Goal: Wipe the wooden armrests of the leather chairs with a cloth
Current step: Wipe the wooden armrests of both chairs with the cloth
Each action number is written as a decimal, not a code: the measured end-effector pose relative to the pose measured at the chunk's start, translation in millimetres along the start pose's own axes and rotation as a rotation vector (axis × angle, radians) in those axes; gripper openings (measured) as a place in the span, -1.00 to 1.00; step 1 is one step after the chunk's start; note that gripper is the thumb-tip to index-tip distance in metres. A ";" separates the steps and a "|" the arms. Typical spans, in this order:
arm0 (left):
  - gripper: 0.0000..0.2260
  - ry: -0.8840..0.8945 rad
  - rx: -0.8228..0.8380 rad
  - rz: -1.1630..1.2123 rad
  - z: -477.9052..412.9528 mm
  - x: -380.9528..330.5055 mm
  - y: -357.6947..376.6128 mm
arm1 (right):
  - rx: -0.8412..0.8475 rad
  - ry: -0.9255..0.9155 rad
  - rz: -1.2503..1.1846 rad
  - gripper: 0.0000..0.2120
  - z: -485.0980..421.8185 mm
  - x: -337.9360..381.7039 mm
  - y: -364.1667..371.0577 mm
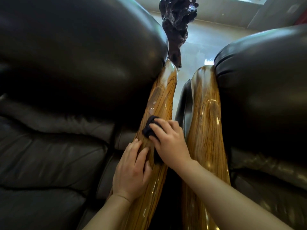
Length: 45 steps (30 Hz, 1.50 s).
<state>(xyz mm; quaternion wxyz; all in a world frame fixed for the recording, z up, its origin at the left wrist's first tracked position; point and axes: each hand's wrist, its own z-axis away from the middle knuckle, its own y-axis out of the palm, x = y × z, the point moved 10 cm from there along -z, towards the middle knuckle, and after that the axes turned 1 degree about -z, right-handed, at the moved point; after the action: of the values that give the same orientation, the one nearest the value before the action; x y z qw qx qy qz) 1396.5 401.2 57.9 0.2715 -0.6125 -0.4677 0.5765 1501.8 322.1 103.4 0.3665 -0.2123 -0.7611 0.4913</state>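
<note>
A dark, gnarled wooden sculpture (177, 22) stands upright at the top centre of the view, its surface glossy and irregular (purplish-brown in tone). The pale, polished floor (204, 40) extends behind and to the right of the sculpture, showing bright reflections. A light-coloured wall section (272, 12) rises to the upper right of the sculpture, well apart from it.

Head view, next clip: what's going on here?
A person is wiping the glossy striped wooden armrest of the left dark leather chair. The right hand presses a small dark cloth onto it, while the left hand rests flat on the same armrest nearer the camera. The neighbouring chair's armrest is untouched.
</note>
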 end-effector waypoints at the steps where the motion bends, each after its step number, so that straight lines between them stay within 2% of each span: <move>1: -0.65 0.001 -0.001 0.001 -0.5 -0.1 -0.1 | 0.009 -0.048 0.013 -0.62 5.0 0.5 -0.5; 3: -0.65 0.009 -0.013 0.006 -1.0 -0.3 -0.9 | -0.012 -0.004 0.016 -0.63 -2.5 -13.4 -4.0; 6: -0.65 0.011 -0.028 0.015 -1.0 -0.9 -2.7 | -0.088 0.216 -0.055 -0.64 -23.9 -35.0 -9.9; 10: -0.64 0.015 -0.027 0.024 -0.9 -1.7 -2.8 | -0.076 0.292 -0.075 -0.64 -44.0 -44.8 -6.7; 14: -0.63 0.021 -0.029 0.015 -0.8 -2.1 -2.1 | 0.030 0.176 0.028 -0.61 -51.5 -30.1 5.6; 18: -0.63 0.028 -0.017 0.007 -0.6 -2.5 -0.8 | 0.008 -0.013 0.124 -0.59 -22.2 -18.9 3.7; 23: -0.63 0.021 -0.014 -0.001 -0.4 -1.3 -0.4 | 0.013 0.176 0.129 -0.59 -54.9 -37.1 3.5; 28: -0.64 0.022 -0.012 -0.010 0.2 -0.5 -2.5 | 0.040 -0.138 0.177 -0.64 -26.4 0.7 5.5; 34: -0.62 0.022 -0.020 0.010 -1.0 -0.7 -2.3 | -0.143 0.240 -0.118 -0.69 -79.9 -46.4 -21.7; 36: -0.62 0.020 -0.015 0.007 -1.7 -0.2 -2.2 | -0.105 0.232 -0.051 -0.66 -95.1 -41.2 -14.2; 39: -0.62 0.026 -0.017 -0.003 -1.0 -1.2 -2.8 | 0.053 0.139 0.115 -0.59 -80.4 -26.9 14.8; 43: -0.63 0.032 -0.013 -0.002 -2.0 -2.0 -2.0 | 0.074 -0.074 0.122 -0.55 -53.4 -14.7 21.9; 45: -0.63 0.030 -0.018 -0.002 -2.3 -2.2 -2.2 | 0.065 -0.038 0.124 -0.51 -69.7 -26.8 20.4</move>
<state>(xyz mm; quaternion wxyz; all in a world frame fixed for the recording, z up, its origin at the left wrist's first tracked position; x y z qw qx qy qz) 1398.4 400.7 61.3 0.2734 -0.6230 -0.4692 0.5629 1571.7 353.8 92.9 0.3276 -0.2377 -0.7369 0.5415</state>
